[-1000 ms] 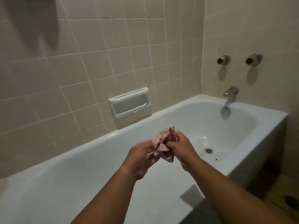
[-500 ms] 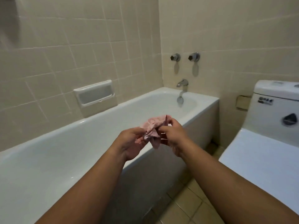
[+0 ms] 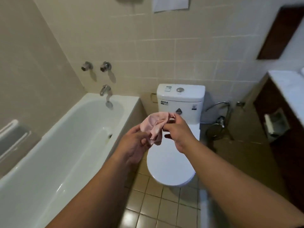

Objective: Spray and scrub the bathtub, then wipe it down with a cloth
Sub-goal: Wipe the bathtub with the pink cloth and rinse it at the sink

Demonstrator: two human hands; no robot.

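Swung from bathtub to toilet — left hand, right hand both pinch cloth.

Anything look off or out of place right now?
Nothing spilled or broken. A faint yellowish mark sits on the tub floor beside the drain. The cloth, gripped by left hand and right hand, is over the closed toilet, not the tub.

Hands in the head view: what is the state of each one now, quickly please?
Left hand: closed, gripping the lower part of the pink cloth.
Right hand: closed, pinching the cloth's upper edge.
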